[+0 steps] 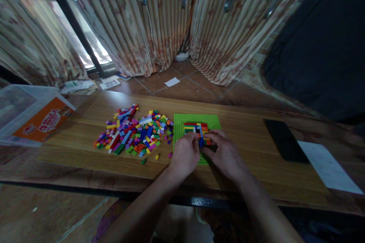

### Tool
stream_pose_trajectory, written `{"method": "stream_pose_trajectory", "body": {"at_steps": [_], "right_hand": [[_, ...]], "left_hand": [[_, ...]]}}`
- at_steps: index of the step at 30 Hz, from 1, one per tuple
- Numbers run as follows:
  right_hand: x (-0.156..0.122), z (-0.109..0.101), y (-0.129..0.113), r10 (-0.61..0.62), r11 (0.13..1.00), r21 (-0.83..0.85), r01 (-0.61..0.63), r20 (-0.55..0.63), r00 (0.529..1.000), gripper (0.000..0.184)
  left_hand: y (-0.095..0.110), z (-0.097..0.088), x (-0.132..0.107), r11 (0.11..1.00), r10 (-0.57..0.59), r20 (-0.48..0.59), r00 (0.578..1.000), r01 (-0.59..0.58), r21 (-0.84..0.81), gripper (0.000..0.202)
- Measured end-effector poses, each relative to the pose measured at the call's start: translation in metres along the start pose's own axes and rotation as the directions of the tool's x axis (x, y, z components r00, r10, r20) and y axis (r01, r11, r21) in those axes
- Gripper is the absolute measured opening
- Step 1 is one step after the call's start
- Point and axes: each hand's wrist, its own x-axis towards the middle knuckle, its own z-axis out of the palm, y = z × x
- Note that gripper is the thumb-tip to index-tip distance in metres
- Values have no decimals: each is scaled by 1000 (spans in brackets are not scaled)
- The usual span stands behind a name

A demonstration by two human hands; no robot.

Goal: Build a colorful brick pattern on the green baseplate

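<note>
A green studded baseplate lies on the wooden table, bearing a low structure of coloured toy bricks in red, yellow, blue, white and orange. Over the structure's left front side, my left hand has its fingers bent together at the bricks; what they pinch, if anything, is hidden. My right hand reaches in from the right, thumb and fingers curled around the structure's right edge near a blue brick. Left of the plate spreads a loose pile of mixed bricks.
A clear plastic box with an orange label stands at the table's left end. On the right lie a black phone-like slab and a white paper sheet. Several stray bricks sit near the table's front edge. Curtains hang behind.
</note>
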Motion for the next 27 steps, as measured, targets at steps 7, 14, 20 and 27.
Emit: {"method": "stream_pose_trajectory", "body": {"at_steps": [7,14,20,27], "right_hand": [[0,1,-2,5,1000,-13,-5,-23,1000,28],[1,1,-3,28,1000,11,-28,-19,999,27],[2,-7,-5,92,988,123,-90,-6,996,28],[10,-2,2,314,929,210,-303,-19,949,36]], "left_hand": [[-3,1,0,1000,11,8,1000,-11,8,21],[-4,5,0,999,42,-5,999,-42,-16,24],[-4,3,-1,999,36,11,999,-35,-41,25],[-3,3,-1,998,34,19,999,-33,-49,28]]}}
